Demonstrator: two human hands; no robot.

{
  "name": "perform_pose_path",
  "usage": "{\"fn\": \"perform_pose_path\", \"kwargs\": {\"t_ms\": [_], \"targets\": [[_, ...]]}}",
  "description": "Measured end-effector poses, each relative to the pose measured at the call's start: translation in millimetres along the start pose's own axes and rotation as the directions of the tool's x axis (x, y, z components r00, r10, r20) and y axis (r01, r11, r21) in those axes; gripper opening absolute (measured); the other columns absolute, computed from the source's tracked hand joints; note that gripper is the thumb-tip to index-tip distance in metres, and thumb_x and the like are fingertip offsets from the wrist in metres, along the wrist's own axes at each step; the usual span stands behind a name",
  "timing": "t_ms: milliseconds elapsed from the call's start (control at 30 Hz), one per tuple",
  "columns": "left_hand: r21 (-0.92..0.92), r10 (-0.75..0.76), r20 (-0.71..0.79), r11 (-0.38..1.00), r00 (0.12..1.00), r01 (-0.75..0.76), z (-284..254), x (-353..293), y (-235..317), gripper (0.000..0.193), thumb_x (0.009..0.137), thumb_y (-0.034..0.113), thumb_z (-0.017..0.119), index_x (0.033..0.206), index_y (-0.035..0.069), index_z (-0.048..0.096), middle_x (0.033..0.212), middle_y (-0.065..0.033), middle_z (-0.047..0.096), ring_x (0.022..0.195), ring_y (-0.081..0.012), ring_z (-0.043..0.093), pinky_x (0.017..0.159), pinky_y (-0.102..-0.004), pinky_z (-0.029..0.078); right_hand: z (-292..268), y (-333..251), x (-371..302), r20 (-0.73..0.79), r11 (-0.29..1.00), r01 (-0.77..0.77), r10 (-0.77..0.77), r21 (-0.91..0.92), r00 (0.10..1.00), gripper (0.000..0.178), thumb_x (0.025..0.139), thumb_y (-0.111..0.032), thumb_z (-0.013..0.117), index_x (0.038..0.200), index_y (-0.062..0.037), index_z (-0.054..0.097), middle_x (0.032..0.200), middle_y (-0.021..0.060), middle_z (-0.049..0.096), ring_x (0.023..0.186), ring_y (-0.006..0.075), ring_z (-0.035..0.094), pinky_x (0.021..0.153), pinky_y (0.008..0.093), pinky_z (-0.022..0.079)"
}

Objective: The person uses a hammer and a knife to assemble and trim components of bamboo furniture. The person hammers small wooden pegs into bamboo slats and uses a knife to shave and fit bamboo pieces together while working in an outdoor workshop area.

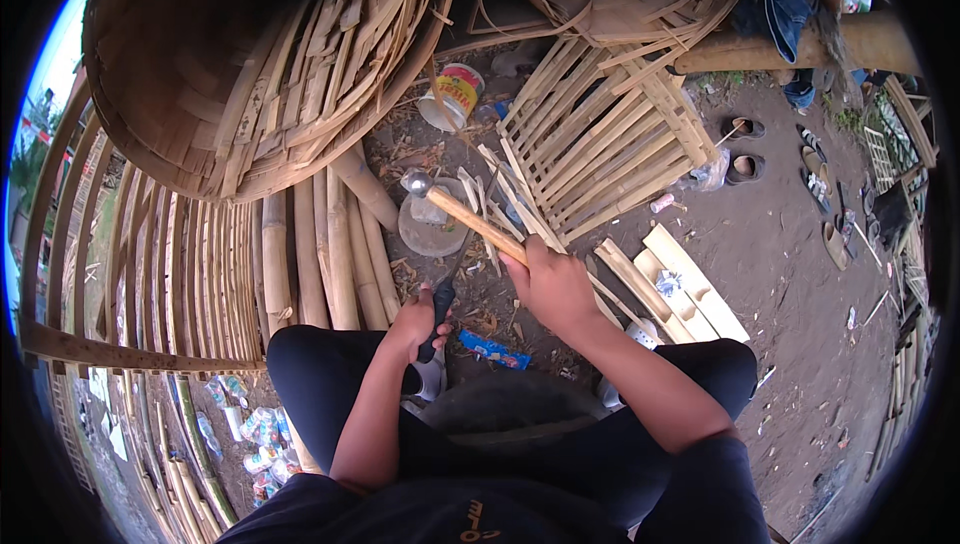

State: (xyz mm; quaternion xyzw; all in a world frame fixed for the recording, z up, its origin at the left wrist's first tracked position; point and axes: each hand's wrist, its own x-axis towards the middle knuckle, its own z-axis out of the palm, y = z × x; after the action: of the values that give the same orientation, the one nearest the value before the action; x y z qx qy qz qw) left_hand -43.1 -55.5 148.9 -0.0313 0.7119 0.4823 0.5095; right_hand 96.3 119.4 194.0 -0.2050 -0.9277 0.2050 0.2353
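My right hand (550, 289) is closed round the light wooden handle of a hammer (475, 219), whose round metal head points up and to the left. In my left hand (410, 326) is the black handle of a long, thin dark tool (443, 302); its narrow shaft runs up and away, passing below the hammer. I cannot tell whether it is a blade or a chisel. Beyond my hands, a round grey block (432, 229) rests on the ground, with the hammer head over its far edge. Several split bamboo pieces (490, 206) lie beside the block.
A slatted bamboo panel (590, 144) lies ahead to the right, near split bamboo halves (690, 289). Bamboo poles (340, 254) and a slatted frame (170, 264) fill the left. Large woven baskets (160, 94) hold strips. A bucket (458, 94), blue wrapper (495, 351) and footwear (745, 169) are around.
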Motion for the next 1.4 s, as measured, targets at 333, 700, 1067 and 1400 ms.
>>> {"fn": "perform_pose_path", "kwargs": {"t_ms": [333, 700, 1067, 1400], "targets": [[-0.008, -0.009, 0.02, 1.0, 1.0, 0.009, -10.0, 4.3, 1.1, 0.052, 0.101, 0.044, 0.021, 0.086, 0.001, 0.046, 0.058, -0.0048, 0.041, 0.04, -0.0158, 0.037, 0.036, -0.0315, 0.033, 19.5, 43.3, -6.2, 0.181, 0.982, -0.173, 0.183, -0.071, 0.966, 0.041, 0.094, -0.038, 0.051, 0.082, 0.0015, 0.054, 0.062, 0.0219, 0.061, 0.059, 0.0412, 0.063, 0.054, 0.0491, 0.052], [0.036, -0.005, 0.116, 0.999, 0.993, 0.001, -17.4, 8.6, -5.4, 0.053, 0.101, 0.044, 0.02, 0.085, 0.001, 0.047, 0.054, -0.0048, 0.041, 0.037, -0.0174, 0.036, 0.038, -0.033, 0.034, 76.6, 85.9, 10.5, 0.162, 0.969, -0.227, 0.24, -0.093, 0.957, 0.04, 0.096, -0.034, 0.049, 0.081, 0.0018, 0.055, 0.064, 0.0232, 0.062, 0.062, 0.04, 0.064, 0.058, 0.0468, 0.053], [-0.045, -0.018, 0.1, 0.999, 0.995, 0.022, -16.9, 8.2, -9.9, 0.053, 0.101, 0.044, 0.017, 0.084, 0.004, 0.047, 0.053, -0.0013, 0.04, 0.037, -0.0156, 0.036, 0.041, -0.0333, 0.035, 63.5, 78.3, 24.9, 0.045, 0.975, -0.217, 0.216, 0.038, 0.975, 0.043, 0.096, -0.037, 0.046, 0.087, 0.003, 0.056, 0.066, 0.0241, 0.062, 0.065, 0.0413, 0.064, 0.062, 0.0485, 0.053], [-0.068, -0.029, 0.037, 0.997, 0.999, 0.031, -14.1, 6.2, -12.0, 0.053, 0.101, 0.043, 0.019, 0.084, 0.001, 0.047, 0.054, -0.003, 0.039, 0.039, -0.016, 0.036, 0.038, -0.032, 0.035, 29.6, 45.5, 41.9, -0.113, 0.985, -0.147, 0.157, 0.094, 0.981, 0.037, 0.094, -0.03, 0.054, 0.077, 0.0029, 0.051, 0.059, 0.0251, 0.057, 0.058, 0.0439, 0.059, 0.053, 0.05, 0.048]]}}
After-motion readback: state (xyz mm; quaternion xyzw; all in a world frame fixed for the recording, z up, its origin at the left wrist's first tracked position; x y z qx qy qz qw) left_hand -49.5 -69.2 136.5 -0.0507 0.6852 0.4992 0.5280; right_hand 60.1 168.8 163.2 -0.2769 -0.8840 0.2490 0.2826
